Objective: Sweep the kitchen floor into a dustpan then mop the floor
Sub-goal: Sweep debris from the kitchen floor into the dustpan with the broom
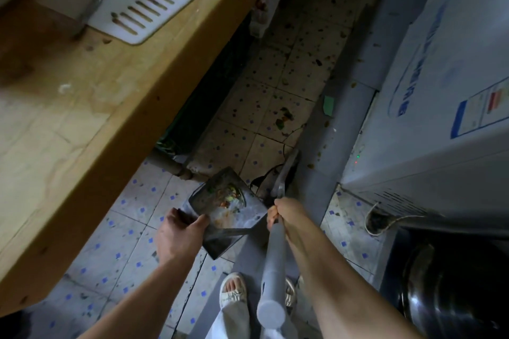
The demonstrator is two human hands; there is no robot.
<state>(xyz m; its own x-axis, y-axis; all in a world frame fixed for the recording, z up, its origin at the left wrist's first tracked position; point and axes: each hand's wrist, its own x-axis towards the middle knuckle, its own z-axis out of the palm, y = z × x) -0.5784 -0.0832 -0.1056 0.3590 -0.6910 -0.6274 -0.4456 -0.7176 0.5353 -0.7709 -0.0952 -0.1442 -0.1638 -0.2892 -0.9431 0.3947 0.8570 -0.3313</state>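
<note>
The left hand [180, 231], low in the centre of the frame, grips the near edge of a dark metal dustpan [228, 208], thumb on top and fingers curled under. The pan is held off the floor and carries a small heap of food scraps [227, 195] (green, orange and brown bits). Just right of it, the right hand [286, 213] is closed round a grey broom handle [271, 270], whose lower end runs up the frame toward the floor beside the pan; the broom head is too blurred to make out. More scraps lie scattered on the tiled floor [289, 74] at upper centre. A wooden counter [82, 96] fills the left, a white appliance [446, 77] the right.
</note>
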